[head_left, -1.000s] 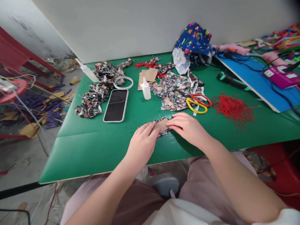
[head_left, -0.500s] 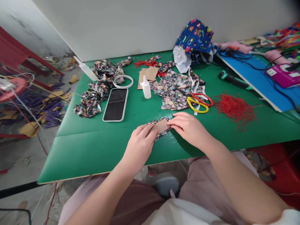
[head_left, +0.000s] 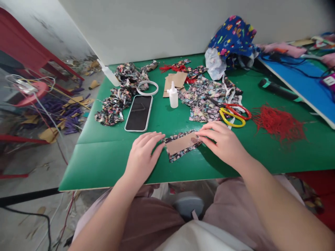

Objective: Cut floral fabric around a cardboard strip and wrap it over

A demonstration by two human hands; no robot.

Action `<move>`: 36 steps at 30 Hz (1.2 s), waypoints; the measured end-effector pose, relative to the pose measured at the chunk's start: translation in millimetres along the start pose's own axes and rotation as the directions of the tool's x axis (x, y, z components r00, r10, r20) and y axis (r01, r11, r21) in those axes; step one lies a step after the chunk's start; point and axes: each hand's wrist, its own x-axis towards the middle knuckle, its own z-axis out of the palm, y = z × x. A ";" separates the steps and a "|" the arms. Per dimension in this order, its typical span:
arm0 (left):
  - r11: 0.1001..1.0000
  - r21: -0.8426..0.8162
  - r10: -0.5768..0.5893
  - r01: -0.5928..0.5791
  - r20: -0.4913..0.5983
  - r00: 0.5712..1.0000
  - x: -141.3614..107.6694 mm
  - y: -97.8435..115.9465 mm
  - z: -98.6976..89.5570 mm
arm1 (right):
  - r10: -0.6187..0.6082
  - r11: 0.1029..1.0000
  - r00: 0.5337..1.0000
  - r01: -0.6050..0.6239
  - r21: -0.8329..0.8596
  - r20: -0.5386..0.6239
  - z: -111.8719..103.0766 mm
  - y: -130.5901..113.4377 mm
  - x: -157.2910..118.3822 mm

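On the table before me lies a strip of brown cardboard (head_left: 180, 143) on a piece of dark floral fabric (head_left: 178, 156), whose edges show around it. My right hand (head_left: 223, 143) pinches the right end of the fabric, beside a dark damp-looking spot on the cardboard. At the left end, my left hand (head_left: 142, 153) rests with fingers stretched out and thumb apart, its fingertips at the fabric's corner. Just beyond are a small white glue bottle (head_left: 173, 97) and scissors (head_left: 235, 115) with red and yellow handles, lying on a larger floral cloth (head_left: 202, 99).
A phone (head_left: 139, 113), a white ring (head_left: 147, 88) and bunched floral fabric (head_left: 112, 108) lie to the left, near another bottle (head_left: 110, 75). Cardboard pieces (head_left: 178, 79) lie behind. Red threads (head_left: 278, 122), a blue board (head_left: 300, 80) and blue patterned cloth (head_left: 232, 38) are rightward.
My left hand has moved off the cardboard to its left end, uncovering the strip. My right hand stays at the right end. The whole view has shifted slightly.
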 end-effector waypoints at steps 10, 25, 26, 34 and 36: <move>0.990 -0.128 0.070 -0.056 0.110 0.991 -9.6 11.7 12.2 | -0.015 0.993 0.985 -0.005 0.115 0.172 12.0 -7.1 3.9; 0.997 -0.050 0.068 -0.059 0.200 0.978 -18.3 1.9 6.6 | -0.017 0.993 0.979 -0.008 0.119 0.204 13.2 -7.7 4.7; 0.997 -0.044 0.077 -0.070 0.208 0.975 -19.6 0.2 5.3 | -0.013 0.993 0.979 -0.011 0.117 0.204 13.1 -8.0 4.9; 0.977 0.048 0.190 -0.206 0.227 0.955 -22.5 -5.4 0.9 | 0.000 0.992 0.978 -0.026 0.125 0.207 14.8 -7.8 4.1; 0.975 0.080 0.186 -0.209 0.228 0.956 -21.4 -3.7 0.3 | 0.026 0.988 0.976 -0.057 0.142 0.215 14.2 -8.2 3.7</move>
